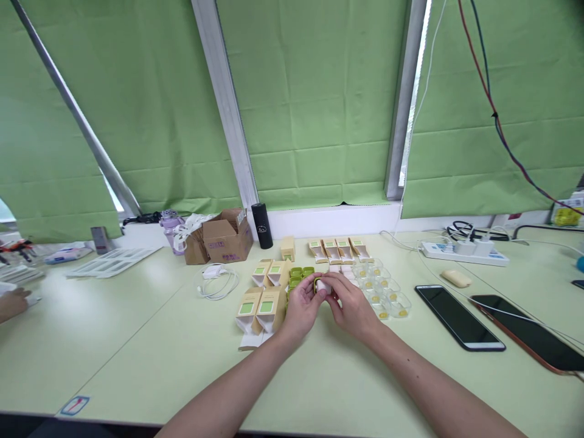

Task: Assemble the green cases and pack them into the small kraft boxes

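Observation:
Both my hands meet over the middle of the pale green table (137, 340). My left hand (302, 309) and my right hand (350, 306) pinch one small white and green piece (322, 285) between their fingertips. Just behind them lie several small green pots (298, 274). Tan cartons with green labels (258, 307) lie open to the left. To the right sit several clear cups with yellow contents (387, 298). More tan cartons (337, 249) stand in a row farther back.
Two phones (458, 316) (529, 334) lie at the right, a white power strip (465, 250) behind them. A brown cardboard box (225, 237), a black cylinder (261, 225) and a white coiled cable (218, 281) sit at the back. Another person's hand (13, 302) rests at the far left.

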`<state>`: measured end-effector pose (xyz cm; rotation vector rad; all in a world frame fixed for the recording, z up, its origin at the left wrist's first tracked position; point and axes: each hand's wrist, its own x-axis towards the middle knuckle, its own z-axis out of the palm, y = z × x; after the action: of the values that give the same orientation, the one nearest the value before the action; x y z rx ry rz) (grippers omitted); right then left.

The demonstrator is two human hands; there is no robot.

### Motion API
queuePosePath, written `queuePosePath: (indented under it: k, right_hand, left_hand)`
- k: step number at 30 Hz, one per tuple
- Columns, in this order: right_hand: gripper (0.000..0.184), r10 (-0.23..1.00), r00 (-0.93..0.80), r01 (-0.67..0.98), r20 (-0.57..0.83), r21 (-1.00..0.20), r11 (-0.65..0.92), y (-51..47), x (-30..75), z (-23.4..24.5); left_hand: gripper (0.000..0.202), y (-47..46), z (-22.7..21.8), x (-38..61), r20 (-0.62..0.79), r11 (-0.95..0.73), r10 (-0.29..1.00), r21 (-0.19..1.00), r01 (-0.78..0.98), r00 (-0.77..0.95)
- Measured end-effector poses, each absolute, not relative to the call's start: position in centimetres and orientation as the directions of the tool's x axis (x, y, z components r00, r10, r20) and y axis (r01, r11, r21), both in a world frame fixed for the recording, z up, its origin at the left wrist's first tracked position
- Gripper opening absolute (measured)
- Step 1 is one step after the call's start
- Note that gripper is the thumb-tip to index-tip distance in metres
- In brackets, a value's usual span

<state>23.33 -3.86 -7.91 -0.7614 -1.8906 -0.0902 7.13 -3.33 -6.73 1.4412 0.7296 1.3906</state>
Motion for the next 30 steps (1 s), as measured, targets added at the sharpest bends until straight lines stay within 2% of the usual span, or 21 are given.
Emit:
queuePosePath:
  k: [11,30]
  right_hand:
    - [0.045,0.465,-0.253,0.542,0.848,-0.274,0.795,-3.74,23.32,-8.01]
    - [0.05,0.479,-0.243,0.535,0.843,-0.295,0.791,-4.06,23.38,-8.02]
  left_hand:
    - [0.059,-3.11,-7.21,7.08,0.329,-0.271,0.922,0.925,-0.266,0.205]
    - [0.063,-3.17,-7.07,7.04,0.306,-0.247,0.927,0.933,-0.261,0.216]
